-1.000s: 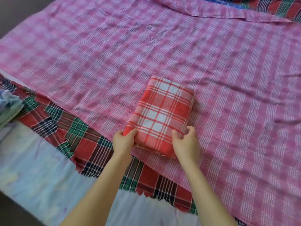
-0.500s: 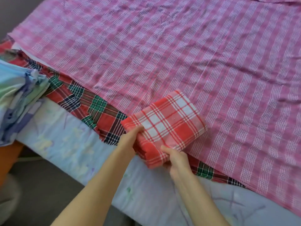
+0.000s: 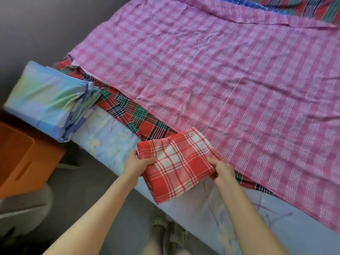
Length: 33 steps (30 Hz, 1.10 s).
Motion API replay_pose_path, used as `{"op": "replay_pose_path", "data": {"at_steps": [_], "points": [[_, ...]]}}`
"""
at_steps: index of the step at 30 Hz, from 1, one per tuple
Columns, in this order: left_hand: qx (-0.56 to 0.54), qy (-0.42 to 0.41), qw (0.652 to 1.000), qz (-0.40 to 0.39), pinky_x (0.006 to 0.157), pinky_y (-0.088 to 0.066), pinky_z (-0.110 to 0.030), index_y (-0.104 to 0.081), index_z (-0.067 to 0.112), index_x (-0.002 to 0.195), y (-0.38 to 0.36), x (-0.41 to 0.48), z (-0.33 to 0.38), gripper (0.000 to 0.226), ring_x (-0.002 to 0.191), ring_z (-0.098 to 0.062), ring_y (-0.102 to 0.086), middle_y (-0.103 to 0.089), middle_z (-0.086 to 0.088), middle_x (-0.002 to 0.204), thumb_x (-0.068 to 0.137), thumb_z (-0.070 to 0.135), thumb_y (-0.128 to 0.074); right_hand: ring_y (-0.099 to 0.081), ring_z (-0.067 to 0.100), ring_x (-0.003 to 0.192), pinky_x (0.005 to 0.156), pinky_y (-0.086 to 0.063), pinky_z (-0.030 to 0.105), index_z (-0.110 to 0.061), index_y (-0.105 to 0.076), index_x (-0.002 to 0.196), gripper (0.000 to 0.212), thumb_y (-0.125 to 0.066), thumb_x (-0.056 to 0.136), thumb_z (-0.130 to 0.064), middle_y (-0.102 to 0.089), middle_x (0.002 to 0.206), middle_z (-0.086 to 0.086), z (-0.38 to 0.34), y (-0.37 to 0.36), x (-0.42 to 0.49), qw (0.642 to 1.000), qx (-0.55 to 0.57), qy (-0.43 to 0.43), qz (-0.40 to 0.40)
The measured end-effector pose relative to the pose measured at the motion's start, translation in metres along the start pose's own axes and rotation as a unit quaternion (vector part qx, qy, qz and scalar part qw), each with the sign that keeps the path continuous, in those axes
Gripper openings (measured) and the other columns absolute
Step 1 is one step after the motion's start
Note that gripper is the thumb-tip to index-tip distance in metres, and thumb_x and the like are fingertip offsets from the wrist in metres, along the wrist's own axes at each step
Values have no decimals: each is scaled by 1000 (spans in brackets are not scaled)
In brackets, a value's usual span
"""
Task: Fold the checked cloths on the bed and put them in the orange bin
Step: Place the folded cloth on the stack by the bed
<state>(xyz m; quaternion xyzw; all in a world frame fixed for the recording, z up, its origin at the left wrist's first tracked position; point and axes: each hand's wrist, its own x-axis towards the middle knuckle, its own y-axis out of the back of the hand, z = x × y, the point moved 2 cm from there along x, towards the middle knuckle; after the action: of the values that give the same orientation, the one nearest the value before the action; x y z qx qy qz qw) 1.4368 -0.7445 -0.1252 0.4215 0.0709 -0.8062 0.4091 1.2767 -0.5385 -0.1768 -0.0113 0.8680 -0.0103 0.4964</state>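
Red-and-white checked cloth, folded into a thick rectangular pad, is held at the near edge of the bed, partly over the pale blue printed sheet and partly past the bed's edge. It is gripped at both short sides: the left hand is curled round its left corner, thumb on top and fingers underneath, and the right hand is curled round its right edge likewise. An orange plastic bin with a slot handle is seen on the floor to the left, well apart from the pad, and no cloth can be made out in the part of its inside that is shown. The folding of this one cloth is judged done; its placing in the bin is not yet done. Much is judged to be left: a large pink-and-white checked cloth is spread flat and creased over most of the bed, a red, green and navy tartan cloth with a frayed edge is laid under it and is shown along its near side, and a further striped red, green and blue cloth is glimpsed at the far right corner, all unfolded. A folded pale blue and green checked bundle is seen at the left corner of the bed; whether it is rested on the bed or on something beside it cannot be told.
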Motion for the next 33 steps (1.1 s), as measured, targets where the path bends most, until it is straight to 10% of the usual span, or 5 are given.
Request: {"op": "replay_pose_path", "data": {"at_steps": [10,19,26,33], "points": [[-27,-100,993,61,65,-53,-30,-53,16,108,154,-88,77,46,86,-19,-65,-66,-5,99,71,1,-77,-46,4,32,35,-36,17,-9,-58,81,27,-65,73,15,-56,45,-3,-29,-93,-161,961,-180,143,-156],[-157,-110,967,169,56,-45,-30,-39,20,117,329,-21,119,55,83,-17,-56,-55,-3,101,76,-4,-68,-56,15,57,46,-47,20,-15,-56,79,35,-67,69,17,-62,72,3,-26,-329,-218,887,-269,270,-259],[-164,-19,974,156,68,-51,-36,-55,9,104,469,121,160,42,87,-33,-62,-64,-17,98,64,-5,-61,-60,22,77,75,-52,41,-20,-53,76,38,-77,63,6,-62,84,5,21,-543,-172,868,-353,275,-218],[-82,121,981,126,69,-56,-43,-55,-1,93,527,234,167,25,86,-38,-62,-61,-22,93,69,3,-60,-61,29,86,71,-48,42,-23,-55,85,28,-60,77,4,-65,86,1,54,-663,-123,830,-457,274,-168]]}}
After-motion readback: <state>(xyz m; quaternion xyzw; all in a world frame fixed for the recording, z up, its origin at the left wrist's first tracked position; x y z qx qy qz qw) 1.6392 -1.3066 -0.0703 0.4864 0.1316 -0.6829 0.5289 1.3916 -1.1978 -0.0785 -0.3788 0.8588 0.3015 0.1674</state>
